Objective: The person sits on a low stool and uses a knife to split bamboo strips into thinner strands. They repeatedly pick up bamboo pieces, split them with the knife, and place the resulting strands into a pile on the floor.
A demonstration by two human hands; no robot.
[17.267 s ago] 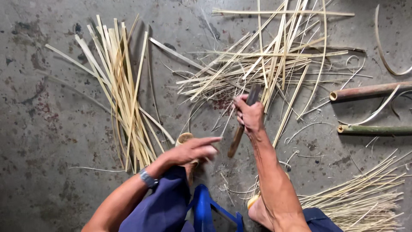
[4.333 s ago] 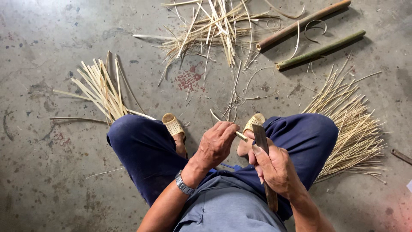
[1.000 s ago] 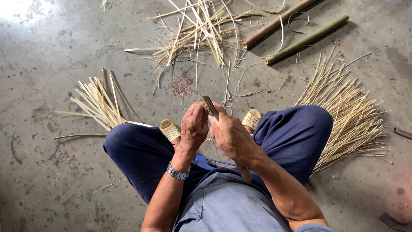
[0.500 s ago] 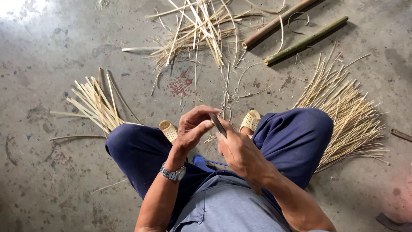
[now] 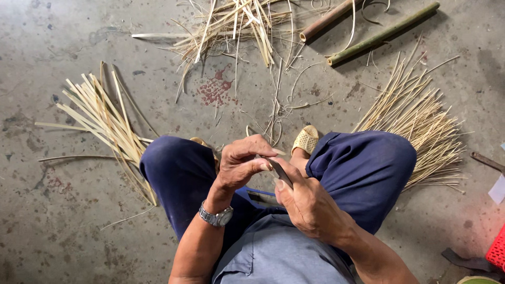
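Between the blue-trousered knees, both hands meet over a dark flat knife blade (image 5: 280, 171).
Left hand (image 5: 243, 164) curls, fingertips pinching the blade; right hand (image 5: 307, 205) grips it closed. Pale split bamboo strip bundles (image 5: 102, 113) flank both legs on grey concrete floor (image 5: 63, 221).

A single head-worn camera looks almost straight down from above the seated person. It views the left hand (image 5: 239, 168) and right hand (image 5: 310, 208) at close range near frame centre. The concrete floor (image 5: 47, 221) fills the surround. No second view exists.
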